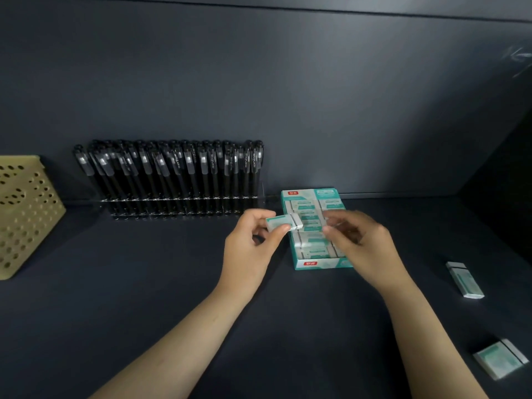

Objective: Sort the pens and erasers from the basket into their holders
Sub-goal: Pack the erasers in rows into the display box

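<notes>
My left hand (253,243) pinches a white eraser in a teal sleeve (283,222), held just left of the teal eraser box (299,264). The box is packed with several erasers. My right hand (362,246) hovers over the box's right side, fingers curled and blurred; I cannot tell whether they grip an eraser. A clear holder (184,207) against the back wall stands full of black pens (172,168). The tan perforated basket (26,214) sits at the far left.
Two loose erasers lie on the dark surface at the right: one (465,279) near the right edge, another (501,358) at the lower right corner. A dark wall runs behind, and a side wall closes the right.
</notes>
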Tool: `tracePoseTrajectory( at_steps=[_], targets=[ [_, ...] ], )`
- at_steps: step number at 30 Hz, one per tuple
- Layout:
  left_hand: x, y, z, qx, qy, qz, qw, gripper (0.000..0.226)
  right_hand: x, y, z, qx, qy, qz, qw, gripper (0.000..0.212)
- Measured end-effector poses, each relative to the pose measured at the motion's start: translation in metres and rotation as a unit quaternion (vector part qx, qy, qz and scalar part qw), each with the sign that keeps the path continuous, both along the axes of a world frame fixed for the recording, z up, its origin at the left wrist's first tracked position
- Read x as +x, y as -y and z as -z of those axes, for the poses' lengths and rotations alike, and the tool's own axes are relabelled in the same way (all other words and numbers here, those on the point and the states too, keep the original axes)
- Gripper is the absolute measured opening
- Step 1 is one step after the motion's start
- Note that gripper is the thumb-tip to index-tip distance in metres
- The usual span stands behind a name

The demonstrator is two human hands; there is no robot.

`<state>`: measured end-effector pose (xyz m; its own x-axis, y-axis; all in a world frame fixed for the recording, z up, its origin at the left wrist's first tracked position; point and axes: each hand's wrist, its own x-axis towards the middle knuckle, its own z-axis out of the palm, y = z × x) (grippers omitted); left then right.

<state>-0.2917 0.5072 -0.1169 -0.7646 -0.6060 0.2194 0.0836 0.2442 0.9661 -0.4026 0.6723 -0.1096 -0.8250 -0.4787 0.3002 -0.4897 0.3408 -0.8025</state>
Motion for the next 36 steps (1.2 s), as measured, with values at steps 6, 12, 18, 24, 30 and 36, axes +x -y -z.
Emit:
tracePoseTrajectory(
  at_steps=[6, 12, 18, 24, 30, 36],
  targets=[
    [0.002, -0.010, -0.002, -0.019, -0.010, 0.055, 0.998, 0.024, 0.006, -0.002, -0.009, -0.073, 0.055, -0.031, 0.995, 0.033],
    [0.002, -0.018, -0.004, -0.018, -0.020, 0.061, 0.998, 0.025, 0.009, 0.000, -0.013, -0.092, 0.109, -0.101, 0.985, 0.030],
    [-0.003, -0.015, 0.002, -0.060, 0.008, 0.070, 0.996, 0.029, 0.010, 0.003, -0.017, -0.175, 0.144, -0.118, 0.967, 0.027],
    [-0.005, -0.017, 0.012, -0.267, 0.050, 0.101, 0.957, 0.037, 0.003, -0.003, -0.020, -0.386, 0.219, -0.008, 0.896, 0.029],
    [-0.003, -0.016, 0.018, -0.434, 0.092, 0.086, 0.892, 0.041, -0.006, -0.017, -0.011, -0.187, 0.052, 0.105, 0.975, 0.009],
    [-0.001, -0.017, 0.017, -0.470, 0.111, 0.074, 0.872, 0.042, -0.005, -0.019, 0.001, 0.054, -0.141, 0.010, 0.989, 0.025]
  ],
)
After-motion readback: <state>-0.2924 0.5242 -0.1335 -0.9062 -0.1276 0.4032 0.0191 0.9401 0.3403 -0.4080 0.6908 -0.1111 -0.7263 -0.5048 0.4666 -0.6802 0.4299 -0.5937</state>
